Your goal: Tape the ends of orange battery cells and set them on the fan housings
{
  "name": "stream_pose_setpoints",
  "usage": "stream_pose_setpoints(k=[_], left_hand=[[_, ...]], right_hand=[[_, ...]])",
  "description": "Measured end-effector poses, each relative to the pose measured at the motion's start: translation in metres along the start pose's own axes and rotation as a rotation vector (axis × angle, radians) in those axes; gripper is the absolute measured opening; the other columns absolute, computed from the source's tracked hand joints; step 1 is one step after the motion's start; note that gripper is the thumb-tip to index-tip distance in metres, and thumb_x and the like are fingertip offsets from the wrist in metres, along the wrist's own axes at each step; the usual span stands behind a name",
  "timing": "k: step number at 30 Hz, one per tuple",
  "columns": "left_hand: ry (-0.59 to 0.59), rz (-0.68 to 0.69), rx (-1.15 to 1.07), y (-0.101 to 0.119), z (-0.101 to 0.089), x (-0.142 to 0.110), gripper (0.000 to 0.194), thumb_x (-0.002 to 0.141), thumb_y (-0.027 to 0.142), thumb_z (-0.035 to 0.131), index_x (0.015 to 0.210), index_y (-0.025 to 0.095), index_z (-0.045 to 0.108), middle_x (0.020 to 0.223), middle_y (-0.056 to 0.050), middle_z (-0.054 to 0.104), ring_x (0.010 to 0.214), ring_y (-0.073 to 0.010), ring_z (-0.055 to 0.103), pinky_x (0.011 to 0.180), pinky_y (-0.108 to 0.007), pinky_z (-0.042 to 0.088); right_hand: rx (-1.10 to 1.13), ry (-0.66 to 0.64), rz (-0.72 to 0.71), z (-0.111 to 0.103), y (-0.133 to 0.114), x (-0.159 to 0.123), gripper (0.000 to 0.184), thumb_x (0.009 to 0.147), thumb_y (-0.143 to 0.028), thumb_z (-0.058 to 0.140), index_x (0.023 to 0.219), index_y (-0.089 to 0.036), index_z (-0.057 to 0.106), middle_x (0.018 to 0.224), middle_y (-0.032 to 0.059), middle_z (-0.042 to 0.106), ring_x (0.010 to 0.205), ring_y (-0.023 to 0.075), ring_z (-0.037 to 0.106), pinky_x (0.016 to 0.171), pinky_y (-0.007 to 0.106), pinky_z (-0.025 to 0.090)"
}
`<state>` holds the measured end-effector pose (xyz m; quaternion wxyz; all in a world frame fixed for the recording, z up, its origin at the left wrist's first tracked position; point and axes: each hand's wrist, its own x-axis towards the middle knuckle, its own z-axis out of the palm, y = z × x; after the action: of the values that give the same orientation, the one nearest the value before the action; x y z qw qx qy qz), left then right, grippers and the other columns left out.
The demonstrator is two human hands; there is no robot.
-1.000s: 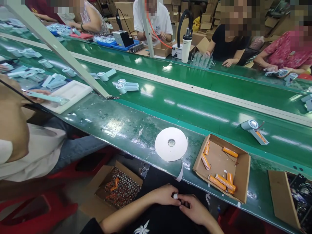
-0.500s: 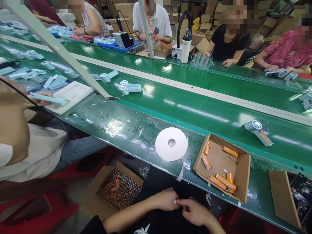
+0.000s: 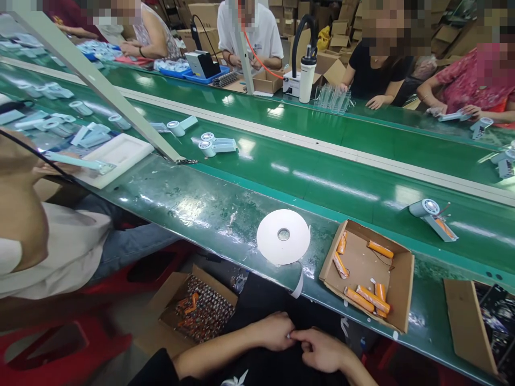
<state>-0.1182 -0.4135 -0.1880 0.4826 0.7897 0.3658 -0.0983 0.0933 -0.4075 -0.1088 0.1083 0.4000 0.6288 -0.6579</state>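
Observation:
My left hand (image 3: 277,331) is closed in front of my dark clothing, below the table edge. Against it rests my right hand (image 3: 322,349), its index finger extended to the left hand's fingertips and its other fingers curled. A tiny whitish spot shows where they meet; I cannot make out what it is. Above them on the table lies a roll of white tape (image 3: 269,244), its loose end hanging over the edge. To its right, a shallow cardboard box (image 3: 362,249) holds several orange-wrapped battery cells (image 3: 359,300), some with wires.
A green conveyor belt (image 3: 289,166) carries light-blue handheld fans (image 3: 427,207). Below the table at left stands a carton of small parts (image 3: 207,311). Another carton (image 3: 466,321) is at right. Co-workers sit at left and across the belt; a slanted metal post (image 3: 100,86) crosses the left.
The fans on the near belt have shifted slightly right. The whitish spot between my fingers shows less. My hands have hardly moved. At far right, a co-worker's hands have turned a light-blue part.

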Motion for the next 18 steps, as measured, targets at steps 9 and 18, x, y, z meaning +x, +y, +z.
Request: stream_pose_setpoints(k=[9, 18], left_hand=[[0.293, -0.087, -0.209, 0.005, -0.01, 0.0, 0.034, 0.086, 0.046, 0.08, 0.108, 0.021, 0.075, 0.099, -0.005, 0.078, 0.094, -0.0243, 0.073, 0.088, -0.03, 0.055], [0.656, -0.107, -0.545, 0.009, -0.017, 0.009, 0.044, 0.109, 0.044, 0.049, 0.091, 0.017, 0.078, 0.085, -0.003, 0.075, 0.08, -0.0174, 0.065, 0.082, -0.027, 0.05]], right_hand=[[0.555, 0.134, -0.227, -0.004, 0.051, 0.023, 0.064, 0.087, -0.063, 0.074, 0.133, -0.018, 0.077, 0.062, -0.0073, 0.045, 0.055, 0.0107, 0.037, 0.057, 0.025, 0.03], [1.208, 0.204, -0.283, 0.033, 0.061, 0.034, 0.096, 0.087, -0.074, 0.076, 0.16, -0.015, 0.054, 0.052, -0.011, 0.041, 0.045, 0.0083, 0.02, 0.048, 0.024, 0.017]])
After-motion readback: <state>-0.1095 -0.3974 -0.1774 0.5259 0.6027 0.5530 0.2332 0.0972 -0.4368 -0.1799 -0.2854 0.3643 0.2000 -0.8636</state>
